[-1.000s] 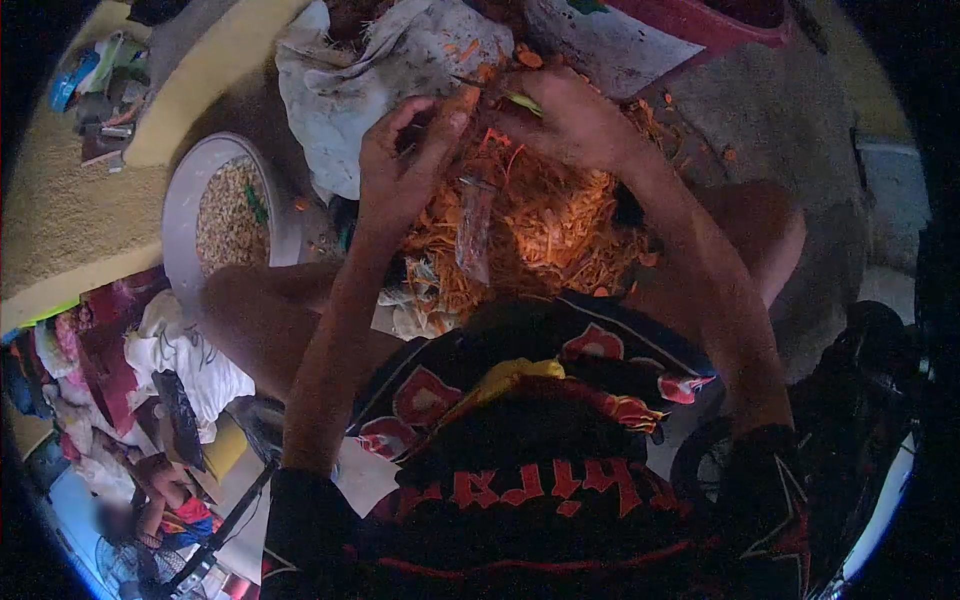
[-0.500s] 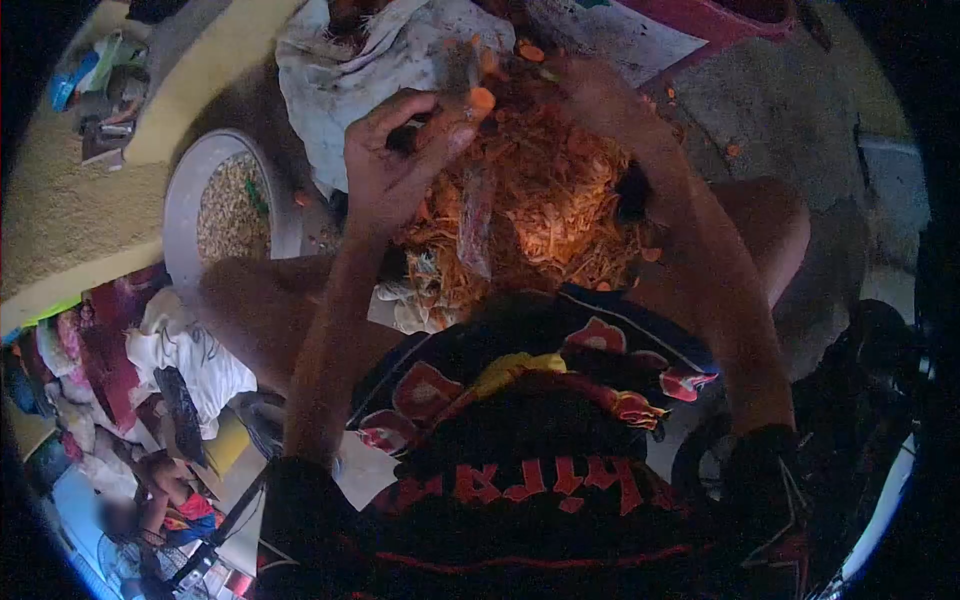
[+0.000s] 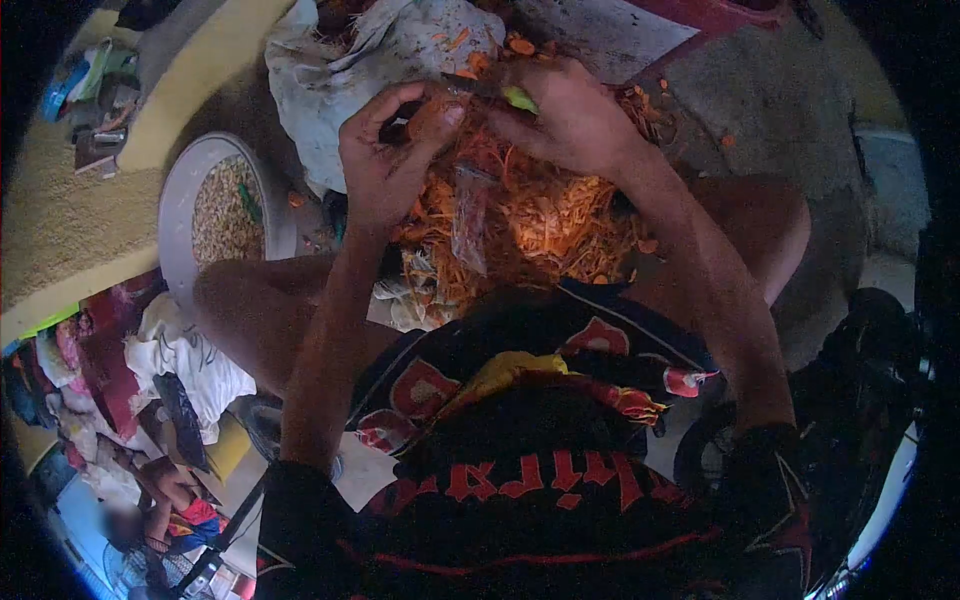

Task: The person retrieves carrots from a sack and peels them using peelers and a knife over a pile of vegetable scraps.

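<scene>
Plainly, a stubby orange piece [image 3: 432,119] is held up above the far part of a heap of orange shreds [image 3: 565,225], gripped near its end by the left hand [image 3: 380,165]. That hand is raised with the palm turned inward; the fingers are curled round, the thumb is pressed in from the near side, and a dark gap is left between them. By the right hand [image 3: 585,120], closed in a loose fist with its back turned upward, a tool with a yellow-green handle [image 3: 520,98] is grasped; its dark blade is pointed toward the piece, though whether the two are touching cannot be told. Both forearms are stretched forward and angled inward over folded legs, so that the hands are brought near each other. Below them, a glossy elongated strip [image 3: 470,222] is laid across the shreds. Beyond the left hand a crumpled whitish cloth [image 3: 335,95] is spread, and near the left knee a pale bowl [image 3: 281,205] is filled with small beige bits [image 3: 226,218].
</scene>
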A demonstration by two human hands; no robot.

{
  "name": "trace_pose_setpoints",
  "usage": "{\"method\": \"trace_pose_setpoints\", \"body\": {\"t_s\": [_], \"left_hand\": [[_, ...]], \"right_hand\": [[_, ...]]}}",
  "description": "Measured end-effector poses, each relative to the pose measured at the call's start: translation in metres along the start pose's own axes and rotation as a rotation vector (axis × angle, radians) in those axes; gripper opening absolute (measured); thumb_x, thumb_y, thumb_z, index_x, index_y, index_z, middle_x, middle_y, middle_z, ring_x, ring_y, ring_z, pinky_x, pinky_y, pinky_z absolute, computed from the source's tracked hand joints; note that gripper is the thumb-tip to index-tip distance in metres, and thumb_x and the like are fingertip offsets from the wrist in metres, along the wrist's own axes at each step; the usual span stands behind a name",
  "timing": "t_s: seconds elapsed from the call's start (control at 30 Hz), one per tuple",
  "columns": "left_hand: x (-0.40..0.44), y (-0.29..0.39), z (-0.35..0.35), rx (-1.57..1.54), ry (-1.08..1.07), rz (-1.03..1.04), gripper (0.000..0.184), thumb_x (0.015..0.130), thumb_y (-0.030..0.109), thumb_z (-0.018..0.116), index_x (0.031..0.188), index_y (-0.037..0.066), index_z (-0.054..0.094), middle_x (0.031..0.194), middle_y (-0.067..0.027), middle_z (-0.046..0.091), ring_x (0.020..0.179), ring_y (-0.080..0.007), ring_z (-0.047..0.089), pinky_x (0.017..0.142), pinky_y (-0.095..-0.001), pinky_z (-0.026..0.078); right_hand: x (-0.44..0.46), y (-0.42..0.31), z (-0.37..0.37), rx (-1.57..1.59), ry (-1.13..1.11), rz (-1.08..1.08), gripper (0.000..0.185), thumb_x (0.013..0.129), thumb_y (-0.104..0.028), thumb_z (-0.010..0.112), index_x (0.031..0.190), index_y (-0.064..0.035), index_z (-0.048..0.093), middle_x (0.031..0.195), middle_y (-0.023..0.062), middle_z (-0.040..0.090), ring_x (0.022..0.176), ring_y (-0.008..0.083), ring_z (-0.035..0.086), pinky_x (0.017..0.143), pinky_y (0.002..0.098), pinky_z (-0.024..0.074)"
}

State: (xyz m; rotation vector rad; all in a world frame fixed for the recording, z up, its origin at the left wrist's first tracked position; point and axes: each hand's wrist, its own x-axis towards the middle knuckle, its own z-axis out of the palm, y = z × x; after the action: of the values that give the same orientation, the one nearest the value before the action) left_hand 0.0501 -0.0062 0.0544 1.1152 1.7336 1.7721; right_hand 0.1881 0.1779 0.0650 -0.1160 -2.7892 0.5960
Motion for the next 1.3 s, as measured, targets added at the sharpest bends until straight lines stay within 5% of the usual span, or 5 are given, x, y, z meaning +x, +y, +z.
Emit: {"method": "trace_pose_setpoints", "body": {"t_s": [0.1, 0.83, 1.07, 1.17, 1.3], "left_hand": [[-0.001, 0.001, 0.004, -0.068, 0.037, -0.043, 0.026, 0.085, 0.009, 0.079, 0.105, -0.004, 0.067, 0.100, -0.0076, 0.070, 0.090, -0.0111, 0.063, 0.082, -0.0268, 0.052], [-0.002, 0.018, -0.006, -0.041, -0.068, 0.300, 0.021, 0.084, 0.005, 0.075, 0.103, -0.003, 0.067, 0.095, -0.0059, 0.068, 0.085, -0.0098, 0.062, 0.080, -0.0258, 0.050], [0.000, 0.024, 0.008, -0.242, 0.095, -0.166, 0.036, 0.097, 0.024, 0.060, 0.128, 0.006, 0.056, 0.103, -0.0049, 0.064, 0.089, -0.0137, 0.063, 0.077, -0.0278, 0.052], [-0.001, 0.018, 0.005, -0.542, 0.125, -0.459, 0.045, 0.099, 0.034, 0.056, 0.137, 0.009, 0.050, 0.114, -0.0087, 0.063, 0.096, -0.0181, 0.064, 0.080, -0.0305, 0.054], [-0.014, 0.012, 0.011, -0.744, 0.048, -0.578, 0.047, 0.100, 0.038, 0.053, 0.137, 0.009, 0.049, 0.117, -0.0084, 0.063, 0.099, -0.0195, 0.065, 0.084, -0.0343, 0.055]], "right_hand": [[0.004, -0.005, -0.008, 0.077, 0.096, -0.036, 0.030, 0.087, -0.030, 0.068, 0.099, -0.0032, 0.065, 0.089, 0.0219, 0.068, 0.087, 0.0402, 0.067, 0.077, 0.0500, 0.0542], [-0.002, 0.070, -0.005, -0.147, -0.159, 0.387, 0.036, 0.086, -0.031, 0.072, 0.109, -0.0045, 0.066, 0.094, 0.0197, 0.069, 0.089, 0.0371, 0.069, 0.081, 0.0462, 0.0554], [0.015, 0.077, -0.075, 0.662, -0.413, -0.250, 0.061, 0.089, -0.003, 0.072, 0.139, -0.0140, 0.040, 0.135, 0.0102, 0.044, 0.118, 0.0177, 0.051, 0.090, 0.0384, 0.0562], [-0.003, 0.014, -0.028, 1.102, 0.406, 0.045, 0.030, 0.089, -0.007, 0.074, 0.115, -0.0078, 0.058, 0.105, 0.0051, 0.061, 0.098, 0.0152, 0.061, 0.080, 0.0305, 0.0518], [0.008, -0.028, -0.040, 0.728, 0.255, 0.171, 0.024, 0.088, -0.007, 0.075, 0.107, -0.0058, 0.061, 0.095, 0.0027, 0.062, 0.087, 0.0144, 0.062, 0.075, 0.0292, 0.0513]]}}
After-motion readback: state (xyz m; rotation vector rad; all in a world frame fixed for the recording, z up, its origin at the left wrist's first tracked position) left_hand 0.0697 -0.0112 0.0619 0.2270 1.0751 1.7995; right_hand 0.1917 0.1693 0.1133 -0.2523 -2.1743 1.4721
